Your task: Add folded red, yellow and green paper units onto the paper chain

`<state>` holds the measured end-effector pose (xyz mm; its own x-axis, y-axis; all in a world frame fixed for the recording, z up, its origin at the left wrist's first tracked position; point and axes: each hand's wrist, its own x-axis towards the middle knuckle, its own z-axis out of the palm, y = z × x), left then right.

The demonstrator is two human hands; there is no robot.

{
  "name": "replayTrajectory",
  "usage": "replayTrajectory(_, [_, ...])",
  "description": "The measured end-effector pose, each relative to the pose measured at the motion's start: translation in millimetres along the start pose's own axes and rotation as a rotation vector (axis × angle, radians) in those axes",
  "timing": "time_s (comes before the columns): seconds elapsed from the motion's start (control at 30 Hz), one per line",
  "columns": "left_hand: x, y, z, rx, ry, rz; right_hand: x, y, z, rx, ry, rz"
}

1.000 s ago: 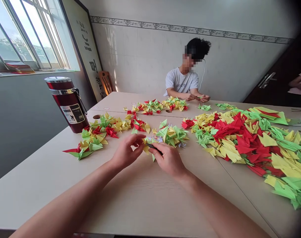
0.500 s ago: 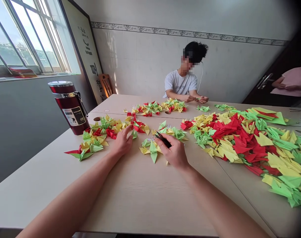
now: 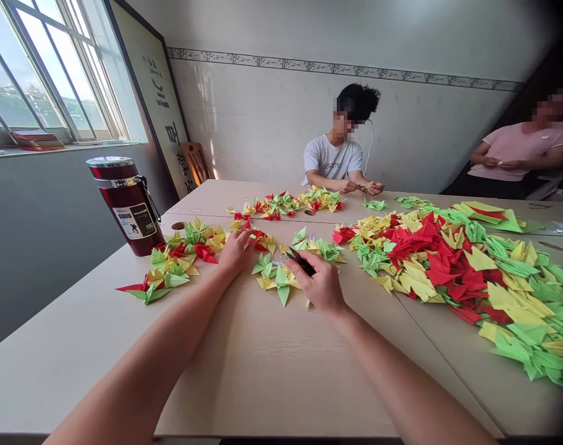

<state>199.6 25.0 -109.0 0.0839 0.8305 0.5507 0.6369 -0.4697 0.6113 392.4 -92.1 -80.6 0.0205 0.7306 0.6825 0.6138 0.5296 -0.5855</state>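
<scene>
My left hand (image 3: 235,251) reaches into a curved row of red, yellow and green folded paper cranes (image 3: 195,232). Its fingers are stretched forward, thumb a little apart, beside a red and green crane (image 3: 262,240); the fingertips are partly hidden, and I see nothing held. In my right hand (image 3: 322,285) a slim black pointed tool (image 3: 304,262) is gripped, its tip aimed forward and left. Just left of that hand lies a small cluster of green and yellow cranes (image 3: 281,281), and more green cranes (image 3: 327,248) sit behind it.
A large heap of folded paper (image 3: 452,259) covers the right of the table. At left stands a dark red vacuum flask (image 3: 130,213). Across the table a person in a white shirt (image 3: 334,154) handles green paper; another in pink (image 3: 517,148) stands at right.
My left hand's fingers and thumb have drawn closer together among the cranes. My right hand keeps the black tool in nearly the same place. The view has swung slightly right, showing more of the person in pink.
</scene>
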Motion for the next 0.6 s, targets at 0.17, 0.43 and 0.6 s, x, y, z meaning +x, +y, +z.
replayTrajectory(0.17, [7.8, -2.0, 4.7, -0.038, -0.058, -0.028, -1.2, -3.1, 1.5, 0.024, -0.017, -0.010])
replayTrajectory(0.43, [-31.4, 27.7, -16.8, -0.261, 0.092, -0.123, -4.3, -8.4, 1.5, 0.015, -0.005, -0.050])
replayTrajectory(0.6, [-50.8, 63.4, -23.7, -0.685, 0.054, -0.133, -5.7, -18.5, 0.1, 0.030, -0.077, -0.120])
